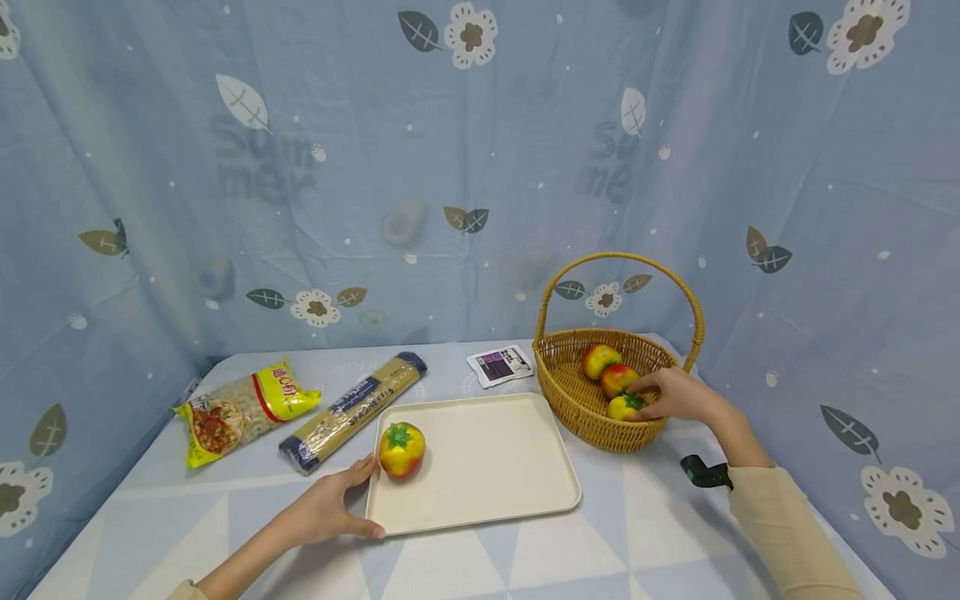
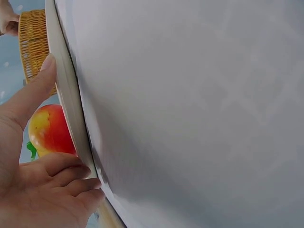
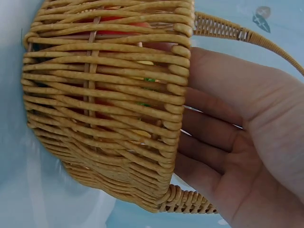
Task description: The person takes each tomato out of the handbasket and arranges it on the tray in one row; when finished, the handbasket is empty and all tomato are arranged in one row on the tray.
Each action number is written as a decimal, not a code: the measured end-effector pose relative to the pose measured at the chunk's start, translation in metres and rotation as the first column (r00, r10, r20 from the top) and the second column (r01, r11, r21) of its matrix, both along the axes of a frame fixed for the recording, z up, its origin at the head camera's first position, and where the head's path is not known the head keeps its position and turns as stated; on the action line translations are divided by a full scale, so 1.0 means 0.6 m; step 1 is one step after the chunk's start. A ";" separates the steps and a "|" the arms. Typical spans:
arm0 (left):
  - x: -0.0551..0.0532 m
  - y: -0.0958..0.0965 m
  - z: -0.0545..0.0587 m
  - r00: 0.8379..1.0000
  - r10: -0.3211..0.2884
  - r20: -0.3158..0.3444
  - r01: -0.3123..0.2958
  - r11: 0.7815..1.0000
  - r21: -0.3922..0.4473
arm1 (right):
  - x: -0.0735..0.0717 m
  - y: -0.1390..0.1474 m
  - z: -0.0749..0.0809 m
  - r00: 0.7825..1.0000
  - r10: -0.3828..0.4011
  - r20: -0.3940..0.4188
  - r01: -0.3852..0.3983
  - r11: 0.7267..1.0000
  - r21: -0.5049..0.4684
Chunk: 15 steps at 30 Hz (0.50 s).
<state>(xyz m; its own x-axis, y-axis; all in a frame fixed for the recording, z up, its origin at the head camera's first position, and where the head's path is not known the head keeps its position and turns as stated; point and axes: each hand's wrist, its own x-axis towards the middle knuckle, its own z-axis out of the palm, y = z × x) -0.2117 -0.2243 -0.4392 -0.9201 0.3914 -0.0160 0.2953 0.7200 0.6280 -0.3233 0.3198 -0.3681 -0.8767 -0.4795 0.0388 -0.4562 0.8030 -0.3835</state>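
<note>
My left hand [image 1: 326,504] holds the left edge of a cream tray [image 1: 487,467], its thumb at the near corner. Inside the tray, close to that hand, sits a yellow-and-red persimmon [image 1: 402,451] with a green leafy top; its red side [image 2: 53,130] shows in the left wrist view. Over the right rim of a wicker basket [image 1: 577,425], my right hand [image 1: 678,396] reaches in and grips a yellow persimmon [image 1: 622,407] by its sides. Two more persimmons, one red [image 1: 618,379] and one yellow-red [image 1: 599,361], lie behind it. In the right wrist view, the weave [image 3: 109,104] hides most of the fingertips.
Left of the tray lie a long pack of noodles [image 1: 356,408] and a yellow-ended food bag [image 1: 247,408]. A small purple-and-white packet [image 1: 500,366] lies behind the tray. The basket's tall handle [image 1: 622,255] arches above it. Patterned curtains [image 1: 480,167] enclose the table.
</note>
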 end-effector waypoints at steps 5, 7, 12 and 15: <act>0.000 0.000 0.000 1.000 -0.004 -0.004 0.004 1.000 -0.002 | -0.001 -0.001 -0.003 1.000 0.005 0.029 -0.006 1.000 0.017; -0.001 0.000 0.000 1.000 -0.010 -0.009 0.010 1.000 -0.005 | -0.002 0.000 -0.005 0.999 0.004 0.039 -0.004 1.000 0.012; -0.001 0.000 -0.001 1.000 -0.005 -0.013 0.005 1.000 -0.009 | -0.004 -0.001 -0.009 1.000 0.009 0.021 -0.009 1.000 0.010; -0.001 0.001 0.000 1.000 0.002 -0.010 -0.002 1.000 -0.011 | -0.006 -0.002 -0.013 1.000 0.007 0.006 -0.007 1.000 0.017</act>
